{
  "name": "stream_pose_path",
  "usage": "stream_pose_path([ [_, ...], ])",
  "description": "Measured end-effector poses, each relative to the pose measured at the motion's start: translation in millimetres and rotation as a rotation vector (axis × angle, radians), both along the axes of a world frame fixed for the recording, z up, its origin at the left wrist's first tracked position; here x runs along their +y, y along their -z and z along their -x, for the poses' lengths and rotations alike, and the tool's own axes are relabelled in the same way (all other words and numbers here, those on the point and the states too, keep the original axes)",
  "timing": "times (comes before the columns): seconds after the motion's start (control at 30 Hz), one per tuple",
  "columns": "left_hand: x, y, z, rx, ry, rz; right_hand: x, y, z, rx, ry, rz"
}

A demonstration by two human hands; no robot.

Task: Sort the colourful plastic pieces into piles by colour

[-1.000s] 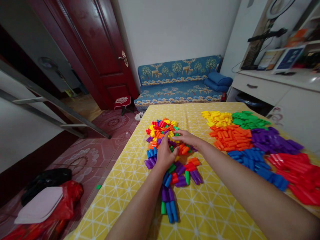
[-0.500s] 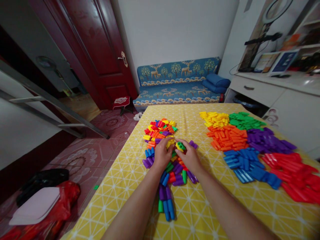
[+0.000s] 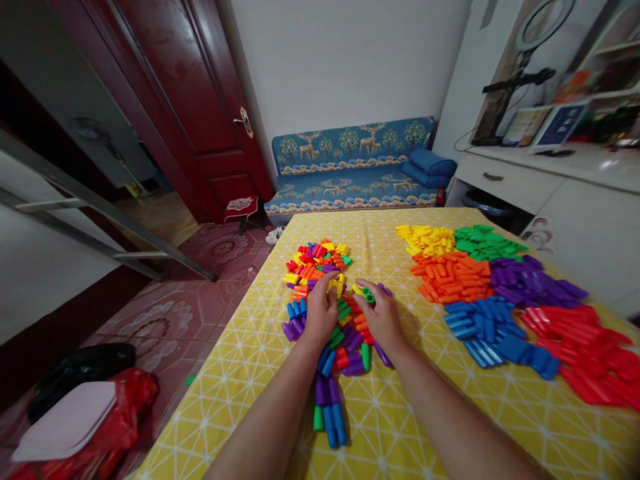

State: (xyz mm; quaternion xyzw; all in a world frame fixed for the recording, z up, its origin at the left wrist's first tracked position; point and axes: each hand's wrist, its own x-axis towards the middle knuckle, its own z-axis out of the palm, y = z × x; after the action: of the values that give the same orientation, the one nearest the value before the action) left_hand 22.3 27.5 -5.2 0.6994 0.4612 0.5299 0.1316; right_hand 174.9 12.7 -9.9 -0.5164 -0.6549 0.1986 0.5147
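Note:
A mixed heap of small coloured plastic pieces (image 3: 320, 263) lies on the yellow patterned tablecloth (image 3: 400, 413), trailing toward me. My left hand (image 3: 320, 310) rests over the heap, its fingers closed on a yellow piece (image 3: 336, 285). My right hand (image 3: 383, 317) sits beside it, pinching a green and yellow piece (image 3: 364, 293) at its fingertips. Both hands are close together above the middle of the heap.
To the right lie sorted piles: yellow (image 3: 427, 239), green (image 3: 487, 242), orange (image 3: 450, 279), purple (image 3: 530, 280), blue (image 3: 493, 330), red (image 3: 590, 347). A blue sofa (image 3: 350, 170), a dark red door (image 3: 200, 113) and white cabinets (image 3: 575, 207) stand beyond. Bags lie on the floor (image 3: 75, 413) at the left.
My right hand drew back from reaching across the heap and now holds a green and yellow piece. My left hand closed on a yellow piece. The view shifted slightly.

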Motion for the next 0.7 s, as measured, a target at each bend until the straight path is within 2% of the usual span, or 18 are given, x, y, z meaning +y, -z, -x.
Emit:
stream_pose_path([
  [0.23,-3.7,-2.8,-2.8,-0.068,-0.031,0.068,-0.8,-1.0,-0.1,0.026,-0.1,-0.08],
  [0.47,-5.7,-3.6,-2.6,-0.089,0.001,0.103,-4.2,-6.2,4.9,-0.083,-0.306,-0.134],
  [0.57,-8.6,-6.6,-1.9,-0.07,0.012,0.136,-3.1,-6.2,4.8,-0.078,-0.271,-0.157],
  [0.7,-13.4,-11.4,-1.7,-0.081,-0.028,0.133,0.2,-4.5,-0.8,-0.049,-0.066,-0.2],
])
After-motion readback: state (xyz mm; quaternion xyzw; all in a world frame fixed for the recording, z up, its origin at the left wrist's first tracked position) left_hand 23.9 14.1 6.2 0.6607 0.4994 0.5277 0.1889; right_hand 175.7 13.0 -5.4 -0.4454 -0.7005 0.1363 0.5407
